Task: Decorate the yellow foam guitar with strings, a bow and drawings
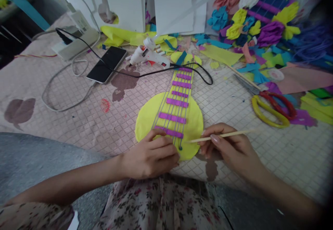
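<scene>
Yellow guitar (171,110) near edge (65,137), room leftward; right grip (231,150) pinches stick (235,133); left grip (152,155) unclear.

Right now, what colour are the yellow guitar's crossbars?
The crossbars are purple, clearest in the head view.

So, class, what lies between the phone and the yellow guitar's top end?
The head view shows a white glue gun between the phone and the guitar's top end, with part of a black cord and small scraps.
</scene>
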Motion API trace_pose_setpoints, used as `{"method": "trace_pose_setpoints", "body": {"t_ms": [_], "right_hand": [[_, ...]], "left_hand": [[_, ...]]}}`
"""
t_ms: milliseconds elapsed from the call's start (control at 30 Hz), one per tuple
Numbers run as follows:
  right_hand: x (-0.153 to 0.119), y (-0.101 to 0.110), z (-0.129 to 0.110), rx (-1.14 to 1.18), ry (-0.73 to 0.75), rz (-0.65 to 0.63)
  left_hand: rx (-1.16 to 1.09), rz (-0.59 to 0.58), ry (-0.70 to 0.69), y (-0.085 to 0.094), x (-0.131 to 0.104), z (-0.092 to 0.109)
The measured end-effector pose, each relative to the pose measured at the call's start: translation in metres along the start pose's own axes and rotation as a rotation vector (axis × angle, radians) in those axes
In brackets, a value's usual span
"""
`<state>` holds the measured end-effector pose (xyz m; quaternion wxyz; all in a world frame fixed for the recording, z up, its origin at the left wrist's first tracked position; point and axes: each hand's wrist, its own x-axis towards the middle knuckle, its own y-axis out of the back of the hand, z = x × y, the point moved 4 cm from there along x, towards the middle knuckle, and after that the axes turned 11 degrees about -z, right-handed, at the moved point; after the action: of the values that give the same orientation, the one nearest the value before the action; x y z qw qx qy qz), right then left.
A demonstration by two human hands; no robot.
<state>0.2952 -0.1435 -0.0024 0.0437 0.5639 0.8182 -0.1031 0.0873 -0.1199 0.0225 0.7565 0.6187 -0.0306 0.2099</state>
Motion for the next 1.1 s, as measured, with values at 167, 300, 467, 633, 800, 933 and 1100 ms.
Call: {"method": "trace_pose_setpoints", "body": {"t_ms": [167,300,467,633,800,933,1100], "right_hand": [[0.002,-0.001,0.004,0.045,-0.088,0.019],[0.004,-0.004,0.0,0.025,-0.113,-0.002],[0.008,-0.008,-0.001,0.033,-0.143,-0.031],[0.012,-0.008,0.002,0.089,-0.191,0.018],[0.013,-0.009,0.002,0.16,-0.278,0.039],[0.014,-0.009,0.005,0.204,-0.348,0.069],[0.015,-0.011,0.006,0.231,-0.356,0.096]], "left_hand": [[0.004,0.004,-0.007,0.002,0.001,0.0],[-0.005,-0.013,-0.007,-0.001,-0.001,0.0],[-0.012,-0.018,-0.005,-0.003,-0.001,-0.001],[0.011,-0.016,-0.011,-0.002,-0.001,0.0],[0.008,-0.018,-0.01,-0.002,-0.002,0.0],[0.019,-0.032,0.007,-0.004,-0.002,0.0],[0.014,-0.017,-0.008,-0.002,-0.001,0.0]]}}
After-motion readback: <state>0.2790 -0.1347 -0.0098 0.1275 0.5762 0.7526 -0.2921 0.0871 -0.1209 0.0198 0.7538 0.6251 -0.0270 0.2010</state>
